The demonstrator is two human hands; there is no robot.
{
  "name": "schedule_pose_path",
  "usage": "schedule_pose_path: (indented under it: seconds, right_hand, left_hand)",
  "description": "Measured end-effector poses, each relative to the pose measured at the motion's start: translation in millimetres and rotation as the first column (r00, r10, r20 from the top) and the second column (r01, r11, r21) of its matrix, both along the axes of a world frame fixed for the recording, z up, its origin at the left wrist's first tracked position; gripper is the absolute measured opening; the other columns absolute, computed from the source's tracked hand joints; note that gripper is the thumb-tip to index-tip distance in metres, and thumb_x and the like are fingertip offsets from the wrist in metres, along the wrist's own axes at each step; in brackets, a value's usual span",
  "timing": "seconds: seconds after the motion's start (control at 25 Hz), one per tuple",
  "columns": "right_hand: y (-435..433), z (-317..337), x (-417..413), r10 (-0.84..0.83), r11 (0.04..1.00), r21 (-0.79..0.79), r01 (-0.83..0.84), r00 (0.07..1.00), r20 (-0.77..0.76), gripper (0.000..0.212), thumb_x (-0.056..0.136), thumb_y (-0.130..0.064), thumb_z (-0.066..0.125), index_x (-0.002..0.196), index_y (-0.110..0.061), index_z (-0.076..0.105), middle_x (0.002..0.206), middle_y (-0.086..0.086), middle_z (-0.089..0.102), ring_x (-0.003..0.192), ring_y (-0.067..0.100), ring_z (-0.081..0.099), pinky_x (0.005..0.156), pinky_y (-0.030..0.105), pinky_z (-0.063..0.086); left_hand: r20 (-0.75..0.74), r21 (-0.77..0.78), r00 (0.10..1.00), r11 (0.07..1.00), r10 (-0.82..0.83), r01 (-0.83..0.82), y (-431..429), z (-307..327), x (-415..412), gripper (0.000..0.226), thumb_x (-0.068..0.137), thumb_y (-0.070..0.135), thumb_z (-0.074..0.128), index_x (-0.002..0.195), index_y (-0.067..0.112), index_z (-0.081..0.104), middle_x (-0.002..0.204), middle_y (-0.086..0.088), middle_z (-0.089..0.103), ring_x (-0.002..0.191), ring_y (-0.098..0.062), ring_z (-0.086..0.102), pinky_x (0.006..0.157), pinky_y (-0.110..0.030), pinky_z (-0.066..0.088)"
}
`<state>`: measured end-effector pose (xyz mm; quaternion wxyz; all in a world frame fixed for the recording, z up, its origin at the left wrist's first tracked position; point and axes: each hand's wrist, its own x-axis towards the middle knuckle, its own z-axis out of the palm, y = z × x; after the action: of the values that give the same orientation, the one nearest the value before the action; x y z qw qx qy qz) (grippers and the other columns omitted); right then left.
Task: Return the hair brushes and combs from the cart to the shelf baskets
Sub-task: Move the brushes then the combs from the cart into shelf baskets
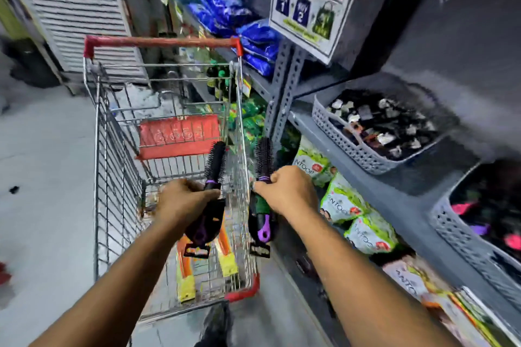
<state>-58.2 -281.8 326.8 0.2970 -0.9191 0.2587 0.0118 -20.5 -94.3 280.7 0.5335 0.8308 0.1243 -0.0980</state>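
Observation:
My left hand (pixel 184 198) grips a black round hair brush (pixel 215 162) with a purple band, held over the wire shopping cart (pixel 118 166). A black paddle-shaped brush with purple trim (pixel 204 224) hangs below the same hand. My right hand (pixel 284 190) holds a second black round brush (pixel 263 156) just outside the cart's right side, with a purple-handled brush (pixel 262 229) dangling under it. Two grey shelf baskets stand to the right: a farther one (pixel 352 146) full of dark hair items, a nearer one (pixel 468 245) with pink and black items.
Orange-and-yellow packaged combs (pixel 186 276) lie on the cart floor. Green-and-white packets (pixel 346 203) fill the lower shelf under the baskets. A "FREE" sign (pixel 313 0) hangs from the upper shelf. Blue packs (pixel 253 36) are stacked farther along. Bare floor lies left of the cart.

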Motion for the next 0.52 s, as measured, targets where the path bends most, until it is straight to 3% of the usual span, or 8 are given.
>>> schedule_pose_path:
  seconds: [0.2,0.32,0.52]
  right_hand:
    - [-61,35,-56,-0.076,0.992,-0.090,0.083,0.994,0.074,0.051,0.063,-0.048,0.070,0.048,-0.011,0.038,0.052,0.002,0.041,0.061,0.031,0.049,0.043,0.025,0.028]
    - [-94,53,-88,-0.121,0.983,-0.130,0.133,0.988,0.098,0.054,0.065,-0.049,0.070,0.048,-0.010,0.037,0.056,0.004,0.042,0.064,0.030,0.046,0.046,0.029,0.032]
    - [-142,75,-139,-0.235,0.960,-0.125,0.252,0.962,0.138,0.055,0.064,-0.047,0.071,0.043,-0.008,0.038,0.044,0.003,0.032,0.056,0.028,0.036,0.043,0.026,0.026]
  left_hand:
    - [0.056,-0.013,0.990,0.992,-0.128,0.129,-61,33,-28,0.041,0.054,0.040,0.081,0.063,0.002,0.069,0.056,-0.012,0.064,0.053,-0.019,0.056,0.055,-0.030,0.041]
    - [0.088,-0.049,0.976,0.977,-0.201,0.206,-100,51,-47,0.033,0.063,0.029,0.084,0.055,0.002,0.065,0.051,-0.010,0.056,0.052,-0.017,0.049,0.053,-0.028,0.035]
    - [0.120,-0.102,0.938,0.935,-0.326,0.339,-159,68,-69,0.028,0.060,0.029,0.083,0.050,0.010,0.065,0.049,-0.007,0.060,0.050,-0.019,0.053,0.056,-0.030,0.041]
